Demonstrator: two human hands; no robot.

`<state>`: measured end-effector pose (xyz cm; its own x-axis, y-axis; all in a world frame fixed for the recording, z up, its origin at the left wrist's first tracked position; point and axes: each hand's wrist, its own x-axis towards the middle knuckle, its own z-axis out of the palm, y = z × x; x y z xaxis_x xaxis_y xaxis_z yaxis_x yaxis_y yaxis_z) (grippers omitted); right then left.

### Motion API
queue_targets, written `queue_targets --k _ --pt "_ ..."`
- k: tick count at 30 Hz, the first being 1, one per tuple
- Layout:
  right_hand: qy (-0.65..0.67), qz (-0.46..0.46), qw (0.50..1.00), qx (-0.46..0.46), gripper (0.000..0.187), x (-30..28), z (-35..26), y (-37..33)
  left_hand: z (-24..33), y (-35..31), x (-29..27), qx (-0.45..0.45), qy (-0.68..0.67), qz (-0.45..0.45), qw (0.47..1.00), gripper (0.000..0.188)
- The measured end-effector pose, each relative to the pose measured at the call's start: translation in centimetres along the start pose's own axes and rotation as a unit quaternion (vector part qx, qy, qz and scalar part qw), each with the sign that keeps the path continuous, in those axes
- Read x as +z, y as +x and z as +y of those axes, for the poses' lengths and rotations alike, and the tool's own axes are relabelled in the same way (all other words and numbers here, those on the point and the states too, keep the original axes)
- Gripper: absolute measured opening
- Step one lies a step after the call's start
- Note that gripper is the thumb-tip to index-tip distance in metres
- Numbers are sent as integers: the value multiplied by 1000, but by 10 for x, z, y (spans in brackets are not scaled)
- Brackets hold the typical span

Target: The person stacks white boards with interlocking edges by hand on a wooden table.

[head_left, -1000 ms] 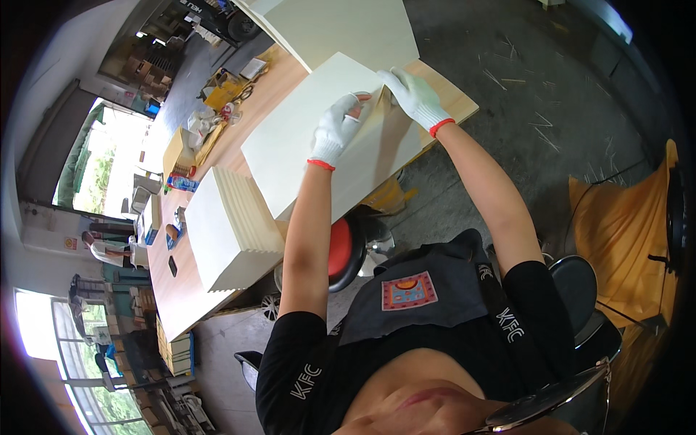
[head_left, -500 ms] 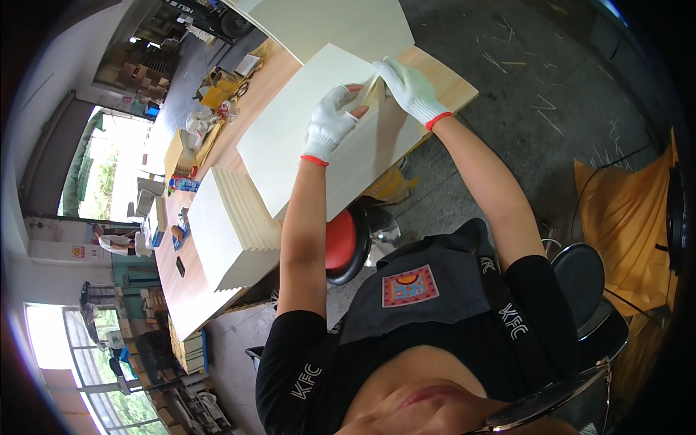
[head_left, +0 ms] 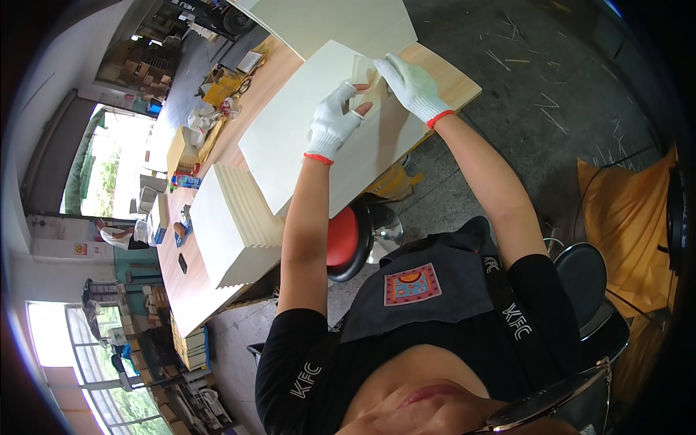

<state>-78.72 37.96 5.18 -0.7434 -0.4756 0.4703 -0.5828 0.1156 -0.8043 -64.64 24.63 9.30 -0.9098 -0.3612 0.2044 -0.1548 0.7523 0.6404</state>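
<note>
A large white panel [head_left: 290, 130] lies at an angle on the wood-coloured table. Over its far part are both my hands, in white knit gloves with red cuffs. My left hand [head_left: 336, 122] has its thumb and forefinger bare at the tips and spread apart. Its forefinger reaches a pale, see-through strip [head_left: 362, 69], whose exact kind I cannot make out. Just to the right, my right hand [head_left: 410, 85] is closed, fingers together and pointing left, at the strip's edge. The hand hides part of the strip. A shadow falls on the panel below it.
Left of my left forearm stands a stack of white panels [head_left: 235, 225]. Another white board [head_left: 341, 25] lies beyond. A red-topped stool [head_left: 342, 238] is under the table's near edge. Along the table's far side are a phone [head_left: 182, 263], a yellow box [head_left: 221, 88] and clutter.
More of the see-through strip shows between my hands, rising past my left forefinger. Both hands stay nearly in place over the panel.
</note>
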Motion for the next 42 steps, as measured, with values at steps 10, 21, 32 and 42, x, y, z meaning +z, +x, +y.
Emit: queue_targets --k 10,21,32,42 --pt "1 21 1000 -10 51 0 -1 -1 0 2 -1 -20 4 -9 1000 38" --pt "3 -51 998 35 55 -7 -3 3 -1 0 0 57 49 8 997 44" --pt "-132 -130 976 -119 52 -19 -30 23 -9 2 -8 28 -110 0 993 54" --pt "31 -75 994 74 55 -9 -9 8 -9 2 -5 65 -103 6 993 42"
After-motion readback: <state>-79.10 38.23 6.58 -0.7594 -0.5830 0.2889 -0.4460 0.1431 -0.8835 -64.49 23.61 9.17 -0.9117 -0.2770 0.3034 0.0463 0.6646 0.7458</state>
